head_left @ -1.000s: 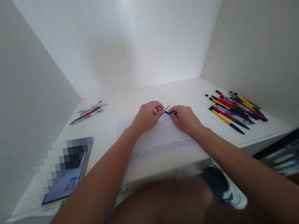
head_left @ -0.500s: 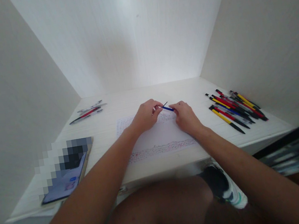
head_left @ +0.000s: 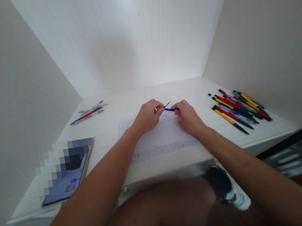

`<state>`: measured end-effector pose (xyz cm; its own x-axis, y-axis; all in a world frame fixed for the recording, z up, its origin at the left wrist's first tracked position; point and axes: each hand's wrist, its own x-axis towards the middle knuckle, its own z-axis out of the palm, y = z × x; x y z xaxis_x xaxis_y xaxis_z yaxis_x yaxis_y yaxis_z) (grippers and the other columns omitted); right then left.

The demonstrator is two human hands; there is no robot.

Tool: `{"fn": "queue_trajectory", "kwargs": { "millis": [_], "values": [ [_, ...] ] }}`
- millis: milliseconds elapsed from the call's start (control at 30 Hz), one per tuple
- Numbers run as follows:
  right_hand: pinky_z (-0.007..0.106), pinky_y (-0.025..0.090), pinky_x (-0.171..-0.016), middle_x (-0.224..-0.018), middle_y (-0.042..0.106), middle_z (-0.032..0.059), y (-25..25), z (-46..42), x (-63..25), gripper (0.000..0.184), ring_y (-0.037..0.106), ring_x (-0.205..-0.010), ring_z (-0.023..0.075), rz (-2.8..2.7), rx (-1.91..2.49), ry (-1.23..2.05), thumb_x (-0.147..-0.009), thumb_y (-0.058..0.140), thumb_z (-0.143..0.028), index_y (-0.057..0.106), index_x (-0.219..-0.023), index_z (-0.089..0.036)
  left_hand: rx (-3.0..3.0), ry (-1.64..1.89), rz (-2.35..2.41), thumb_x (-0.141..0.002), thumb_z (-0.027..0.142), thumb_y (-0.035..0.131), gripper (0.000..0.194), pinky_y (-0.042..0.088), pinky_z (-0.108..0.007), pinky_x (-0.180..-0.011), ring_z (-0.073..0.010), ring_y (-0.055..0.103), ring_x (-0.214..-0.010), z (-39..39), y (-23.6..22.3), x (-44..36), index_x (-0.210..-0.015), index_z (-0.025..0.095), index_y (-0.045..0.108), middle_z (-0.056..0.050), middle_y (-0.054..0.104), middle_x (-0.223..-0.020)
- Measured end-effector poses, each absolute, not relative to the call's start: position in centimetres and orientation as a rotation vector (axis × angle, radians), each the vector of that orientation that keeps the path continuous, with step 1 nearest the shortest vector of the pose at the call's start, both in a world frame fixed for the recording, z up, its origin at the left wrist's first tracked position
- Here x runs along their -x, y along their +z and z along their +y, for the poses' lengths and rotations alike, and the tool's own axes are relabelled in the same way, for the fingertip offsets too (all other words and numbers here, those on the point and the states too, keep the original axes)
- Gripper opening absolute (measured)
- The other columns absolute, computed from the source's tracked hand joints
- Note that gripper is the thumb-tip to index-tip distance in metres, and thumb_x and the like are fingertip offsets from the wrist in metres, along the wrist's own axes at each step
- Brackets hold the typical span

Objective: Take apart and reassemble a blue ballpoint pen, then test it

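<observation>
A blue pen spans the gap between my two hands, above the far part of a sheet of paper with rows of small marks. My left hand is closed, its fingertips pinching the pen's left end. Around the pen's right end my right hand is closed, thumb and fingers together. A thin dark piece slants up from near the left fingertips; whether it is the pen's clip or a separate part, I cannot tell.
At right on the white desk lies a pile of red, yellow, blue and black pens. Several pens lie at the far left. Nearer, at left, is a tablet, partly pixelated. Walls enclose the desk on three sides.
Both hands stay almost in place with the blue pen between them. The pen lies slightly flatter than before. Nothing has been let go.
</observation>
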<state>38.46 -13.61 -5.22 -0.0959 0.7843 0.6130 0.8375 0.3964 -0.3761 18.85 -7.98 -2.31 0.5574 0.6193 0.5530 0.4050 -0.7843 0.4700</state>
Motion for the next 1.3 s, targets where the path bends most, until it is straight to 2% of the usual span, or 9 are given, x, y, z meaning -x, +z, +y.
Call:
{"fn": "queue_trajectory", "kwargs": {
  "millis": [200,267,400,500,567,700,833,1167,1300],
  "values": [
    [0.033,0.046,-0.080,-0.091,0.064,0.0059,-5.08,-13.66,-38.33,0.020,0.060,-0.084,0.0244,-1.852,1.360,0.045,-0.090,0.048,-0.002,0.062,-0.095,-0.017,-2.506,1.075,0.850,-0.094,0.023,0.055,0.015,0.047,-0.031,-0.079,-0.0149,0.059,-0.080,-7.81,-2.52,-18.88,-0.095,0.018,0.069,-0.006,0.067,-0.094],
    [0.033,0.046,-0.080,-0.093,0.065,0.0064,-5.17,-13.60,-38.37,0.020,0.060,-0.085,0.0243,-1.851,1.319,0.041,-0.090,0.050,-0.001,0.062,-0.097,-0.016,-2.502,1.069,0.850,-0.094,0.023,0.054,0.016,0.047,-0.032,-0.078,-0.0151,0.060,-0.081,-7.80,-2.54,-18.88,-0.095,0.018,0.069,-0.006,0.067,-0.094],
    [0.033,0.045,-0.084,-0.097,0.061,0.0083,-5.16,-13.59,-38.39,0.033,0.058,-0.093,0.0248,-1.887,1.273,-0.018,-0.083,0.046,0.005,0.065,-0.102,-0.014,-2.522,1.077,0.845,-0.095,0.023,0.054,0.016,0.046,-0.032,-0.078,-0.0155,0.060,-0.081,-7.76,-2.56,-18.85,-0.095,0.017,0.069,-0.006,0.068,-0.094],
    [0.032,0.046,-0.081,-0.093,0.055,0.0076,-5.02,-13.72,-38.29,0.044,0.056,-0.089,0.0245,-1.915,1.347,-0.014,-0.079,0.041,0.009,0.066,-0.105,-0.015,-2.518,1.091,0.844,-0.094,0.023,0.054,0.015,0.047,-0.032,-0.078,-0.0155,0.060,-0.082,-7.80,-2.51,-18.85,-0.095,0.017,0.068,-0.006,0.068,-0.095],
    [0.033,0.047,-0.081,-0.093,0.052,0.0078,-4.97,-13.79,-38.23,0.044,0.056,-0.090,0.0246,-1.910,1.365,-0.003,-0.078,0.040,0.009,0.065,-0.105,-0.015,-2.503,1.090,0.850,-0.094,0.023,0.054,0.015,0.047,-0.032,-0.079,-0.0152,0.059,-0.080,-7.85,-2.45,-18.87,-0.095,0.017,0.067,-0.006,0.068,-0.094],
    [0.037,0.046,-0.089,-0.098,0.053,0.0103,-4.98,-13.75,-38.18,0.033,0.055,-0.098,0.0264,-1.892,1.305,-0.011,-0.086,0.042,0.005,0.062,-0.103,-0.015,-2.487,1.099,0.841,-0.094,0.023,0.053,0.015,0.047,-0.033,-0.078,-0.0151,0.059,-0.080,-7.87,-2.43,-18.91,-0.095,0.017,0.067,-0.007,0.067,-0.095],
    [0.039,0.046,-0.091,-0.099,0.055,0.0098,-4.81,-13.72,-38.08,0.021,0.054,-0.098,0.0274,-1.875,1.343,0.012,-0.092,0.047,-0.002,0.059,-0.098,-0.019,-2.474,1.109,0.849,-0.095,0.024,0.052,0.016,0.048,-0.033,-0.078,-0.0150,0.059,-0.079,-7.78,-2.48,-18.93,-0.093,0.017,0.066,-0.007,0.067,-0.094],
    [0.038,0.047,-0.081,-0.092,0.057,0.0078,-4.71,-13.46,-38.56,0.006,0.057,-0.088,0.0269,-1.669,1.383,-0.077,-0.093,0.061,-0.013,0.059,-0.093,-0.018,-2.449,1.135,0.836,-0.095,0.025,0.052,0.016,0.048,-0.031,-0.076,-0.0139,0.059,-0.077,-7.52,-2.76,-18.94,-0.093,0.017,0.065,-0.007,0.067,-0.094],
    [0.034,0.048,-0.072,-0.085,0.060,0.0053,-4.93,-13.19,-38.85,0.009,0.059,-0.077,0.0237,-1.543,1.375,0.029,-0.095,0.063,-0.017,0.056,-0.089,-0.019,-2.454,1.112,0.850,-0.095,0.027,0.053,0.015,0.048,-0.032,-0.077,-0.0143,0.059,-0.077,-7.26,-3.02,-18.96,-0.094,0.017,0.066,-0.007,0.068,-0.094]
  ]
}}
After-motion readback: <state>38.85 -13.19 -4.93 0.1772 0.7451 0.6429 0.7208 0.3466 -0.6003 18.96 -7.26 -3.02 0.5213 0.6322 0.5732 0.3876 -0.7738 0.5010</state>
